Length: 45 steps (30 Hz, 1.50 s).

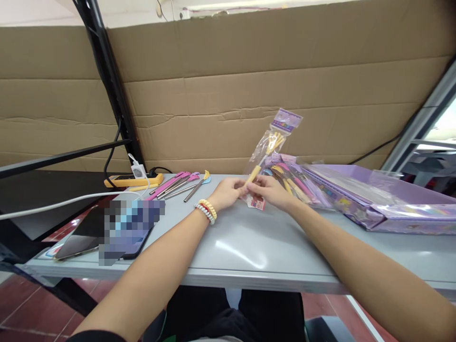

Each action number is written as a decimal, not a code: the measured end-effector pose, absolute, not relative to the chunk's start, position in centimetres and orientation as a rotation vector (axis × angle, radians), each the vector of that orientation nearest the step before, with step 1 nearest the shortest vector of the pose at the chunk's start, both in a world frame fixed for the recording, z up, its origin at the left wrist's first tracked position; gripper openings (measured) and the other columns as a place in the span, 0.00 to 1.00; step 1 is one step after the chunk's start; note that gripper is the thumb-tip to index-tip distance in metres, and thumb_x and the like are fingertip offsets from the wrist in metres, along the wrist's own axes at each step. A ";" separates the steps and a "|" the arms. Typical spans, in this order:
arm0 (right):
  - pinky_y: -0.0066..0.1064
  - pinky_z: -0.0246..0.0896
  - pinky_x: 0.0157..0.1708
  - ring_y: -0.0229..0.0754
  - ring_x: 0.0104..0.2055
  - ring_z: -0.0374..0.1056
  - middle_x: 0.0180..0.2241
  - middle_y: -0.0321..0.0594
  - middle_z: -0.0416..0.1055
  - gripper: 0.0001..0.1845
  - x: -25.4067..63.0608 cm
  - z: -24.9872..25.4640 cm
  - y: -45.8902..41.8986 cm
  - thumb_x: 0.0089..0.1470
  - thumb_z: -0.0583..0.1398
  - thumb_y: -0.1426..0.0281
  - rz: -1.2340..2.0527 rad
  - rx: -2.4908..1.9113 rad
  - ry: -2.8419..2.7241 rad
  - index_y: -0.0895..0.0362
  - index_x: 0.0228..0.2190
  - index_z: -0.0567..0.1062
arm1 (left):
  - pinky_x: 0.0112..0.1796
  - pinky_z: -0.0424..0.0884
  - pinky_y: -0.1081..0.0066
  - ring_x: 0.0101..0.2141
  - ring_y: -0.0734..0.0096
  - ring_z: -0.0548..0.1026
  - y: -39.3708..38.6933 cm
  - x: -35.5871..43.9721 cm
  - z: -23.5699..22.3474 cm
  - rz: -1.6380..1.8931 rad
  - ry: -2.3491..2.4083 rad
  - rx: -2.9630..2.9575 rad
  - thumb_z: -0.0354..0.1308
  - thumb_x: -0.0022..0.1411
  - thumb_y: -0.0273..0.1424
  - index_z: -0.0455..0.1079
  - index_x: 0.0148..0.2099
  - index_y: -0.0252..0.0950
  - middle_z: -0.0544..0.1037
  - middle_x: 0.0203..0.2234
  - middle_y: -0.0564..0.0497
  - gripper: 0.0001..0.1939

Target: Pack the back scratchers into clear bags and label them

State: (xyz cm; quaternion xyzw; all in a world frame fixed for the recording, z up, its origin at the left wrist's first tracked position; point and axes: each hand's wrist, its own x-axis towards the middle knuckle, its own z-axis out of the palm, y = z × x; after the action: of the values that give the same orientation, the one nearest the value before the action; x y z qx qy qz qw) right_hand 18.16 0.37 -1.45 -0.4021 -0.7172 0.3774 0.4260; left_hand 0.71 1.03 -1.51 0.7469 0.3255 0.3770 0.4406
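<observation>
A clear plastic packet (pixel 270 142) with a purple header card and a yellow-handled utensil inside tilts up from the grey table (pixel 249 247). My left hand (pixel 228 192) and my right hand (pixel 270 190) meet at its lower end, both pinched on the bottom of the packet. A beaded bracelet sits on my left wrist. Behind my right hand lies a pile of similar packets (pixel 295 183) with yellow and pink handles.
Loose pink and yellow-tipped metal utensils (pixel 181 184) lie at back left beside a yellow power strip (pixel 133 180) with a white charger and cable. A phone and tablet (pixel 107 232) rest at the left edge. A purple box (pixel 374 202) lies right. Cardboard walls stand behind.
</observation>
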 end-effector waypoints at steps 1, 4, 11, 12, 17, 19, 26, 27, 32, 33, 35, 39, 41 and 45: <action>0.25 0.53 0.16 0.31 0.17 0.57 0.19 0.34 0.66 0.25 17.6 -1.6 0.2 0.43 0.63 0.50 0.980 -0.968 -1.764 0.60 0.33 0.73 | 0.28 0.68 0.75 0.26 0.76 0.71 0.9 0.9 -1.6 0.951 0.744 1.829 0.56 0.58 0.30 0.67 0.43 0.30 0.75 0.27 0.49 0.11; 0.25 0.52 0.15 0.31 0.16 0.58 0.20 0.33 0.67 0.28 17.1 -1.6 -0.1 0.40 0.66 0.53 1.083 -0.912 -1.624 0.60 0.38 0.72 | 0.31 0.70 0.72 0.25 0.76 0.72 0.6 1.2 -1.7 1.025 0.676 1.737 0.60 0.56 0.32 0.60 0.47 0.33 0.75 0.25 0.52 0.19; 0.27 0.59 0.17 0.37 0.19 0.66 0.21 0.38 0.71 0.23 18.4 -0.7 -0.6 0.33 0.70 0.62 1.298 -0.883 -1.792 0.62 0.31 0.73 | 0.30 0.73 0.68 0.22 0.73 0.74 -0.3 1.4 -1.2 1.059 0.713 1.635 0.65 0.51 0.34 0.53 0.48 0.36 0.75 0.23 0.55 0.28; 0.27 0.59 0.17 0.36 0.19 0.65 0.20 0.38 0.71 0.21 18.4 -0.6 -0.7 0.33 0.70 0.63 1.260 -0.913 -1.819 0.62 0.28 0.73 | 0.30 0.74 0.66 0.22 0.72 0.75 -0.4 1.5 -1.1 1.055 0.720 1.585 0.66 0.50 0.34 0.53 0.48 0.36 0.75 0.23 0.55 0.29; 0.25 0.54 0.15 0.33 0.16 0.62 0.17 0.37 0.70 0.16 18.0 -0.1 -1.2 0.36 0.69 0.64 1.164 -0.989 -1.849 0.62 0.24 0.73 | 0.33 0.75 0.63 0.25 0.68 0.77 -0.7 1.7 -0.7 0.942 0.745 1.445 0.65 0.53 0.34 0.53 0.45 0.36 0.76 0.24 0.52 0.25; 0.25 0.51 0.14 0.32 0.14 0.59 0.14 0.35 0.67 0.15 18.0 -0.3 -1.0 0.37 0.68 0.63 1.177 -0.943 -1.867 0.61 0.22 0.72 | 0.34 0.75 0.63 0.26 0.68 0.78 -0.8 1.7 -0.6 0.887 0.767 1.459 0.62 0.56 0.35 0.55 0.44 0.35 0.77 0.26 0.49 0.21; 0.27 0.53 0.15 0.33 0.13 0.58 0.12 0.34 0.64 0.18 18.5 -0.9 -0.5 0.40 0.67 0.61 1.332 -0.848 -1.799 0.59 0.16 0.68 | 0.37 0.72 0.65 0.36 0.61 0.77 -1.7 1.3 0.8 0.892 1.190 1.862 0.49 0.59 0.53 0.60 0.49 0.33 0.78 0.37 0.40 0.29; 0.27 0.53 0.15 0.33 0.13 0.58 0.13 0.34 0.64 0.18 18.6 -0.9 -0.5 0.40 0.67 0.61 1.349 -0.849 -1.769 0.59 0.17 0.67 | 0.38 0.71 0.64 0.38 0.59 0.77 -2.0 1.0 1.2 0.894 1.279 1.973 0.47 0.58 0.54 0.60 0.50 0.33 0.77 0.38 0.40 0.30; 0.27 0.51 0.13 0.31 0.12 0.55 0.14 0.33 0.63 0.18 19.2 -0.4 -0.5 0.35 0.70 0.62 1.307 -0.917 -1.652 0.60 0.16 0.68 | 0.47 0.65 0.64 0.50 0.57 0.70 -4.7 -2.6 3.0 0.895 1.581 2.230 0.42 0.61 0.51 0.62 0.55 0.32 0.73 0.49 0.38 0.31; 0.27 0.51 0.13 0.31 0.12 0.55 0.13 0.33 0.62 0.19 19.2 -0.4 -0.4 0.34 0.70 0.62 1.301 -0.927 -1.640 0.60 0.16 0.68 | 0.49 0.63 0.64 0.52 0.57 0.69 -5.5 -3.9 3.4 0.918 1.662 2.249 0.41 0.62 0.50 0.62 0.55 0.32 0.71 0.52 0.38 0.30; 0.27 0.52 0.13 0.31 0.12 0.55 0.13 0.33 0.61 0.19 19.2 -0.3 -0.4 0.33 0.70 0.62 1.295 -0.940 -1.634 0.60 0.15 0.68 | 0.50 0.63 0.64 0.51 0.58 0.69 -7.1 -6.8 4.1 0.930 1.812 2.238 0.40 0.62 0.49 0.63 0.55 0.32 0.71 0.52 0.40 0.30; 0.27 0.52 0.13 0.31 0.12 0.56 0.13 0.34 0.62 0.19 18.9 -0.4 -0.3 0.33 0.70 0.61 1.249 -0.960 -1.663 0.60 0.15 0.68 | 0.49 0.63 0.63 0.51 0.56 0.69 -10.2 -13.2 5.4 0.912 2.259 2.087 0.39 0.62 0.47 0.63 0.57 0.33 0.72 0.52 0.42 0.30; 0.27 0.52 0.13 0.31 0.13 0.56 0.13 0.34 0.62 0.19 18.9 -0.4 -0.3 0.34 0.70 0.61 1.223 -0.963 -1.669 0.60 0.16 0.68 | 0.49 0.63 0.62 0.50 0.56 0.70 -11.3 -16.0 5.5 0.869 2.493 2.006 0.39 0.62 0.46 0.64 0.57 0.34 0.73 0.50 0.43 0.29; 0.28 0.54 0.13 0.32 0.13 0.57 0.12 0.34 0.62 0.18 18.9 -0.2 -0.5 0.35 0.69 0.61 1.199 -0.989 -1.676 0.59 0.17 0.68 | 0.46 0.65 0.63 0.46 0.57 0.72 -12.8 -19.9 3.9 0.522 2.648 2.016 0.40 0.60 0.47 0.64 0.55 0.38 0.75 0.48 0.48 0.28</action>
State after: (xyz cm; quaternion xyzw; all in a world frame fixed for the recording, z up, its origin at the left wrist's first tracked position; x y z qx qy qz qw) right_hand 18.94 -0.52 -0.20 -0.3938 -0.6670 0.4772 0.4151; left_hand -19.91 -12.84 3.93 0.5946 0.7810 0.1541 -0.1134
